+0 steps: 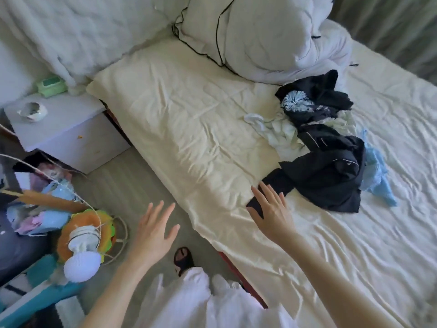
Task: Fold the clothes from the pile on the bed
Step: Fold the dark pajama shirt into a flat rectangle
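Clothes (324, 143) lay heaped right of centre in the head view, on the cream sheet of the bed (189, 114): dark garments tangled with a pale one and a light blue piece at the heap's right fringe. From the heap a dark sleeve or leg (272, 188) ran down and left toward the bed's near edge, its long axis slanting from upper right to lower left.

That strip's lower end lay under the right hand (272, 214), whose fingers were straight and spread, palm down. Whether the palm pressed the cloth or only hovered on it I could not quite tell, since the hand hid the contact. The left hand (155, 229) was lower left of it, also spread and holding nothing, out over the floor (132, 185) and short of the mattress edge. So the right hand was plainly the nearer to the pile.

Open sheet stretched to the upper left of the heap, wrinkled but bare, offering room to lay a garment flat. Pillows (260, 36) closed off the top of the frame; a bedside cabinet (61, 129) stood at the left.
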`<action>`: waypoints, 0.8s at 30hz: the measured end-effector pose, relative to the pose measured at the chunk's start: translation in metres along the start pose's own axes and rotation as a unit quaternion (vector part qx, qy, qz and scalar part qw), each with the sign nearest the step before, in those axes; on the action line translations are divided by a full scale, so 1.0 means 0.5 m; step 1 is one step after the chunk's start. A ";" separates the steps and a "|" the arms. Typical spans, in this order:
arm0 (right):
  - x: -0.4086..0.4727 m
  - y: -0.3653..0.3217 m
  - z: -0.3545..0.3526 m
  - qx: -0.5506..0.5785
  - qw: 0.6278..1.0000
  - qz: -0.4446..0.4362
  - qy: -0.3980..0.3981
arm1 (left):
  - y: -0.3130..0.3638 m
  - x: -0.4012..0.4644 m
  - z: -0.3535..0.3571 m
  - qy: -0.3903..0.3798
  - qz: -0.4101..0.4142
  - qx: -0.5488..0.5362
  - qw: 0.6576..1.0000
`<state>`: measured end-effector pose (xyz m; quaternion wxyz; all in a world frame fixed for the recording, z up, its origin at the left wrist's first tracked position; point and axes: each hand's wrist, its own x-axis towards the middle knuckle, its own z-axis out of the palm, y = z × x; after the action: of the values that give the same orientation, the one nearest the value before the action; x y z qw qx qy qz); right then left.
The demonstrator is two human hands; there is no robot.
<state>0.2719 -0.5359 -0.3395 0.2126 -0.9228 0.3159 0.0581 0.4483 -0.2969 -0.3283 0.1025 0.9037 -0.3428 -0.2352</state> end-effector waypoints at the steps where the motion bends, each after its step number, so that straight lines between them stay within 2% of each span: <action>1: 0.011 -0.001 -0.002 0.005 1.000 0.022 0.006 | -0.006 0.040 -0.012 -0.016 0.020 0.007 1.000; 6: 0.051 0.059 -0.029 0.026 0.990 0.134 0.031 | 0.056 0.221 -0.033 -0.108 0.122 0.040 0.986; 11: 0.105 0.200 -0.060 0.020 0.974 0.220 0.042 | 0.184 0.342 0.002 -0.132 0.205 0.074 0.967; 18: 0.250 0.475 -0.121 -0.013 0.931 0.344 0.122 | 0.343 0.467 0.078 -0.164 0.217 0.066 0.960; 24: 0.309 0.658 -0.098 -0.063 0.916 0.390 0.068 | 0.473 0.555 0.152 -0.200 0.241 0.058 0.948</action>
<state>0.1931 -0.8766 -0.4496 0.0927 -0.7398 0.6598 0.0934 0.4571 -0.6599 -0.4107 0.0328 0.7329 -0.5766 -0.3596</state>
